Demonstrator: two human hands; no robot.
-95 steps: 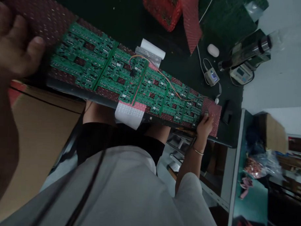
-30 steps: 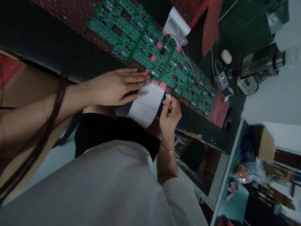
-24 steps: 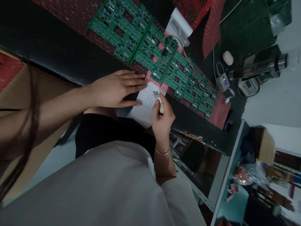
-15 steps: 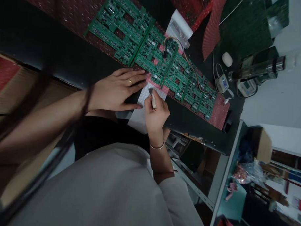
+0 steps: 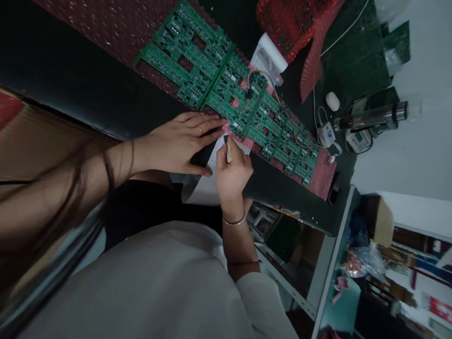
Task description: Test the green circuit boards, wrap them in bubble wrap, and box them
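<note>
My left hand [image 5: 188, 141] lies flat with its fingers stretched out, a ring on one of them. Its fingertips reach the near edge of the green circuit boards [image 5: 236, 90]. Between both hands is a white sheet [image 5: 205, 188], which hangs over the table's near edge and curls at its lower end. Pinched in my right hand [image 5: 235, 172] is a small tool with a pale handle and dark flat tip [image 5: 228, 155]. That tip is over the sheet's upper part, close to pink wrap [image 5: 245, 140] by the boards. Whether it touches the sheet I cannot tell.
Red bubble wrap [image 5: 105, 27] lies beneath the boards. A thin cable [image 5: 278, 97] crosses them. Behind stand a white roll [image 5: 273, 52] and red-wrapped boards [image 5: 298, 18]. To the right are a small meter [image 5: 326, 134] and a glass bottle [image 5: 372, 117]. Dark hair strands hang at left.
The view has shifted slightly, so the boards and table sit a little lower. The sheet's lower end now curls more. Both hands keep nearly the same place and grip.
</note>
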